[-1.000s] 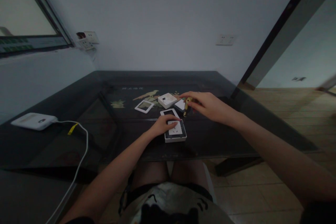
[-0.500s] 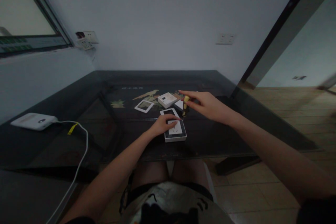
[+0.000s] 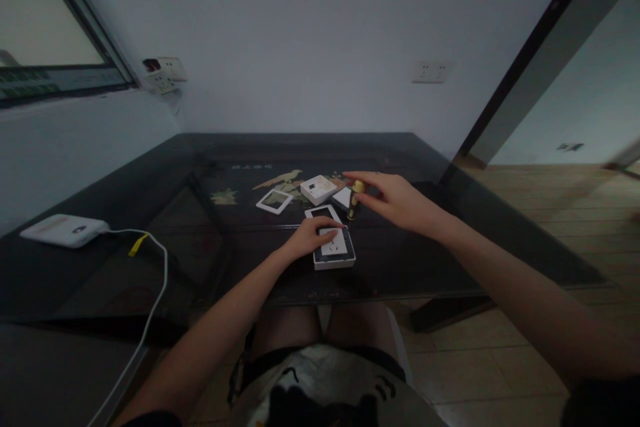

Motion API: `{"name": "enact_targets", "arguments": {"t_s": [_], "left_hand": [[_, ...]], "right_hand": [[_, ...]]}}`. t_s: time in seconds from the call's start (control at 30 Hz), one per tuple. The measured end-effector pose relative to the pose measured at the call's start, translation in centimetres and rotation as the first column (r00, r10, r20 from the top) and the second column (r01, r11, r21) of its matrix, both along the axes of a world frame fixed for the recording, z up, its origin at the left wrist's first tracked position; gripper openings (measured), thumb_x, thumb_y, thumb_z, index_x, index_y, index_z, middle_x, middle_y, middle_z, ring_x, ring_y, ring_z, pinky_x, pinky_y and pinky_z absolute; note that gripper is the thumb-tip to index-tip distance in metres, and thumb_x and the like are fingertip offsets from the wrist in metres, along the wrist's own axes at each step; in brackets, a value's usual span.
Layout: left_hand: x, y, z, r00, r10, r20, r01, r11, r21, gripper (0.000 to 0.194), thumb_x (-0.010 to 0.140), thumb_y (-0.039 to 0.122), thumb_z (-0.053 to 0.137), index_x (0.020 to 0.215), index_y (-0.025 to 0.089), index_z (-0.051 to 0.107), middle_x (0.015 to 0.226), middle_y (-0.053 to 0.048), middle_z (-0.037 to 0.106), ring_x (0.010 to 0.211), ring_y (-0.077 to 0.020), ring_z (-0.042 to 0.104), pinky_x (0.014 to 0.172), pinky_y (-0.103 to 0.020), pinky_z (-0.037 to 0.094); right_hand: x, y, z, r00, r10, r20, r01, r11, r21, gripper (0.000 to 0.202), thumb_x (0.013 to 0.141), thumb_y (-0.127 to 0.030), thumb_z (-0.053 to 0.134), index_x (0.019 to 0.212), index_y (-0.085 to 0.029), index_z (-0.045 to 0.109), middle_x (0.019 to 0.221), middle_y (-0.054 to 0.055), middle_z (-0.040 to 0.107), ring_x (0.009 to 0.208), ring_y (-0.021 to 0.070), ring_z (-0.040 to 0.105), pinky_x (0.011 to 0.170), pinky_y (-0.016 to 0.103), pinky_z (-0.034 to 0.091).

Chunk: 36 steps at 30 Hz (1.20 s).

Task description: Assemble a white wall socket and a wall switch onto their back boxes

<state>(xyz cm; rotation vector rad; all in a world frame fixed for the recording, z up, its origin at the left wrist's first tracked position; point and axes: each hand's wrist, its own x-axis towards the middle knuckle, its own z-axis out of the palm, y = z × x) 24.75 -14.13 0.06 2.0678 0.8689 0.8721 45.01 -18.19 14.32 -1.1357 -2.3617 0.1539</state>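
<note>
Near the table's front edge lies a wall socket (image 3: 334, 248), its white face with slots set in a dark frame on a white back box. My left hand (image 3: 311, 236) is closed on its far left side, with thumb and fingers at the top edge. A yellow and black screwdriver (image 3: 357, 195) stands almost upright between the thumb and fingers of my right hand (image 3: 387, 195). Its handle points up, and its lower end is just beyond the socket's far right corner. Whether its tip touches anything, I cannot tell.
Beyond the socket lie a white cover frame (image 3: 321, 211), a second white frame (image 3: 275, 201), a white box (image 3: 319, 189) and a white piece (image 3: 342, 197) partly behind the screwdriver. A white device (image 3: 65, 231) with a cable (image 3: 167, 267) rests on the dark table (image 3: 425, 267) at left.
The screwdriver's handle has turned or tilted slightly in my right hand, whose fingers have shifted a little. My left hand and the socket stay in place.
</note>
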Motion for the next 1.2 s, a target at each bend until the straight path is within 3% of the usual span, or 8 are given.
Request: {"name": "enact_targets", "arguments": {"t_s": [0.1, 0.23, 0.37, 0.53, 0.63, 0.87, 0.97, 1.2], "left_hand": [[-0.1, 0.1, -0.2, 1.0, 0.0, -0.006, 0.0, 1.0, 0.002, 0.026, 0.083, 0.028, 0.058, 0.104, 0.016, 0.069, 0.105, -0.007, 0.071, 0.098, -0.0199, 0.064, 0.089, -0.029, 0.046], [0.0, 0.2, -0.2, 1.0, 0.009, -0.021, -0.009, 1.0, -0.002, 0.026, 0.083, 0.028, 0.058, 0.104, 0.017, 0.069, 0.104, -0.006, 0.071, 0.095, -0.0195, 0.064, 0.086, -0.029, 0.047], [0.0, 0.1, 0.0, 1.0, -0.002, -0.017, 0.002, 1.0, -0.005, 0.027, 0.083, 0.028, 0.058, 0.104, 0.016, 0.069, 0.104, -0.007, 0.071, 0.096, -0.0198, 0.064, 0.087, -0.029, 0.047], [0.0, 0.2, -0.1, 1.0, -0.012, -0.005, 0.012, 1.0, 0.004, 0.026, 0.083, 0.026, 0.058, 0.104, 0.015, 0.069, 0.105, -0.007, 0.071, 0.099, -0.0201, 0.064, 0.089, -0.028, 0.046], [-0.1, 0.3, -0.2, 1.0, -0.014, -0.006, 0.014, 1.0, 0.008, 0.026, 0.083, 0.027, 0.058, 0.104, 0.016, 0.069, 0.105, -0.007, 0.071, 0.099, -0.0201, 0.064, 0.089, -0.028, 0.046], [0.0, 0.1, 0.0, 1.0, -0.001, -0.007, 0.001, 1.0, -0.001, 0.025, 0.083, 0.026, 0.058, 0.103, 0.015, 0.069, 0.105, -0.007, 0.071, 0.097, -0.02, 0.064, 0.089, -0.029, 0.046], [0.1, 0.1, 0.0, 1.0, -0.007, -0.001, 0.007, 1.0, 0.005, 0.025, 0.083, 0.025, 0.058, 0.104, 0.015, 0.069, 0.105, -0.007, 0.071, 0.098, -0.0196, 0.064, 0.089, -0.028, 0.046], [0.0, 0.1, 0.1, 1.0, -0.019, 0.006, 0.019, 1.0, -0.001, 0.027, 0.083, 0.025, 0.058, 0.105, 0.015, 0.069, 0.104, -0.007, 0.071, 0.096, -0.0193, 0.064, 0.087, -0.028, 0.046]], "right_hand": [[-0.1, -0.1, -0.1, 0.997, 0.052, -0.059, -0.053, 0.998, -0.024, 0.036, 0.087, -0.02, 0.052, 0.122, -0.021, 0.057, 0.108, 0.007, 0.068, 0.084, 0.0175, 0.062, 0.07, 0.028, 0.045], [-0.4, -0.1, -1.1, 0.999, -0.028, -0.036, 0.033, 0.988, 0.151, 0.016, 0.087, -0.027, 0.056, 0.098, -0.02, 0.064, 0.09, 0.006, 0.067, 0.083, 0.0189, 0.058, 0.071, 0.029, 0.043], [-0.5, -0.4, -1.6, 0.992, -0.104, 0.077, 0.08, 0.959, 0.27, 0.019, 0.087, -0.036, 0.056, 0.094, -0.019, 0.063, 0.089, 0.008, 0.066, 0.09, 0.0234, 0.056, 0.074, 0.032, 0.043], [-0.5, -1.3, -1.0, 0.999, 0.028, 0.028, -0.03, 0.996, 0.081, 0.038, 0.09, -0.027, 0.051, 0.127, -0.02, 0.05, 0.122, 0.011, 0.061, 0.106, 0.024, 0.056, 0.085, 0.036, 0.045], [-0.4, -1.3, -0.8, 0.99, 0.119, -0.07, -0.122, 0.992, -0.043, 0.043, 0.087, -0.017, 0.05, 0.13, -0.022, 0.048, 0.126, 0.009, 0.06, 0.102, 0.0208, 0.06, 0.083, 0.034, 0.047], [-0.6, -0.3, -2.4, 0.991, -0.13, -0.033, 0.133, 0.972, 0.193, 0.018, 0.084, -0.034, 0.06, 0.094, -0.019, 0.061, 0.09, 0.007, 0.066, 0.084, 0.0216, 0.059, 0.072, 0.031, 0.044], [-0.7, -0.5, -2.4, 0.985, -0.173, 0.015, 0.166, 0.965, 0.204, 0.022, 0.087, -0.038, 0.056, 0.096, -0.018, 0.06, 0.089, 0.009, 0.065, 0.082, 0.0221, 0.058, 0.07, 0.031, 0.044], [-0.5, -0.7, -0.9, 0.989, 0.099, -0.107, -0.102, 0.994, -0.025, 0.035, 0.089, -0.022, 0.048, 0.123, -0.022, 0.053, 0.111, 0.007, 0.065, 0.092, 0.0202, 0.059, 0.078, 0.033, 0.047]]}}
